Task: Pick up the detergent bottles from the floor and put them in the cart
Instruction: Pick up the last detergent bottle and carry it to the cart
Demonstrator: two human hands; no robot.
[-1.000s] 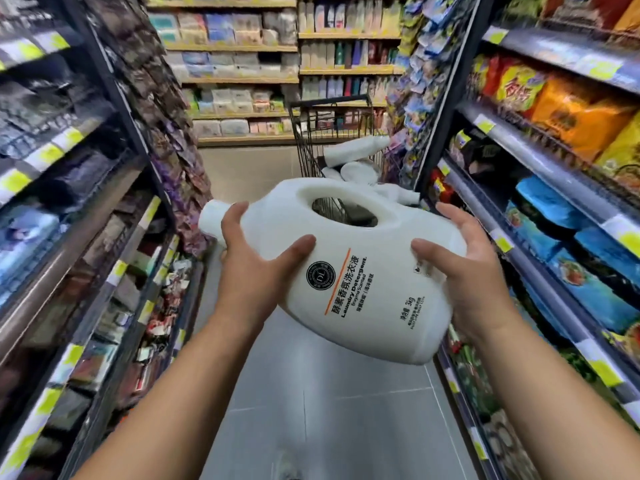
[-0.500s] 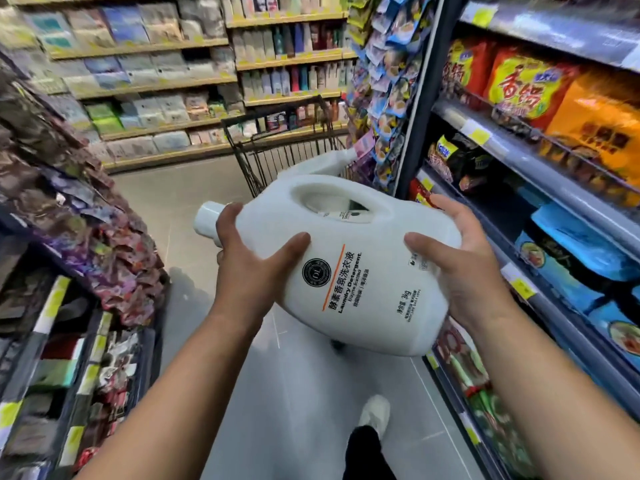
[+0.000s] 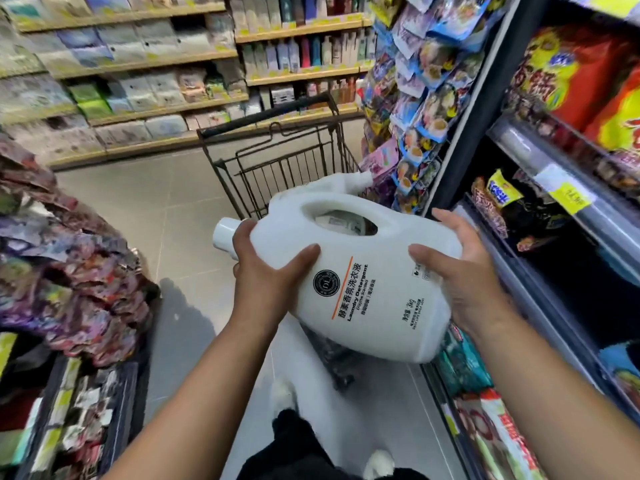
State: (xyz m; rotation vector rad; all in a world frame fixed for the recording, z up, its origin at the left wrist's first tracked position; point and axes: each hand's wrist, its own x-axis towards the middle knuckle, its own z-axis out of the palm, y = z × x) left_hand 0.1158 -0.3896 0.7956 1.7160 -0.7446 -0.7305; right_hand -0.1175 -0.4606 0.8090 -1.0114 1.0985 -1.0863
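The cart (image 3: 277, 157) has come much nearer: a second ago it stood far down the aisle, and now its black handle and wire basket sit just beyond the detergent bottle (image 3: 356, 282) (itself gripped the same way). The view has swung left, so the far shelves (image 3: 138, 64) look tilted. A dark trouser leg (image 3: 294, 431) and a white shoe (image 3: 282, 393) now show below.

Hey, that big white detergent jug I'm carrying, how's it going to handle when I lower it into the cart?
The detergent jug is probably heavy: its label reads 3kg, and both the left hand and right hand support it. Its glossy plastic could be slippery. The rounded body may roll against the jug in the cart.
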